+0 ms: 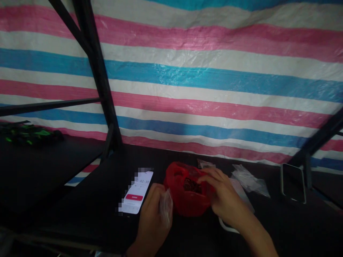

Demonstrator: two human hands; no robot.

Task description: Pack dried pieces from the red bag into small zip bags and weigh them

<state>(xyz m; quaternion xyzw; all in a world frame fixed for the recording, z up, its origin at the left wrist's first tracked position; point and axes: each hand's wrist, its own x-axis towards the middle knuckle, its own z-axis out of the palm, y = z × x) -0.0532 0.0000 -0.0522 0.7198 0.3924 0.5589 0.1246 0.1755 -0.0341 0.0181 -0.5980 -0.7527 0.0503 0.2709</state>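
Red bag [190, 204], one, near one lit phone [137, 191]

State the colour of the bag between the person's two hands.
The bag is red, best seen in the head view.

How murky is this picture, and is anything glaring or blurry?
Head view: dim overall, the black table losing detail; soft glare on the striped sheet; bright phone screen, its left edge blocky; dark contents of the red bag too soft to identify.
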